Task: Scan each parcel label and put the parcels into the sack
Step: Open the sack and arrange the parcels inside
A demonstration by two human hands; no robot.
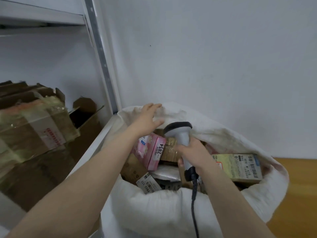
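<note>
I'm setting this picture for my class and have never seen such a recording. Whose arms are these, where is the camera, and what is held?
No machine: a person wears one camera on the head, looking down at their own arms. The right hand grips a grey barcode scanner, aimed into a white sack holding parcels, among them a pink box and a yellowish box. The left hand, fingers straight, reaches to the sack's far rim. Taped cardboard boxes sit on a shelf at left.

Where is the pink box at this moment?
In the head view, the pink box lies in the sack, at its left side, near the left hand and just left of the scanner that the right hand grips.
</note>
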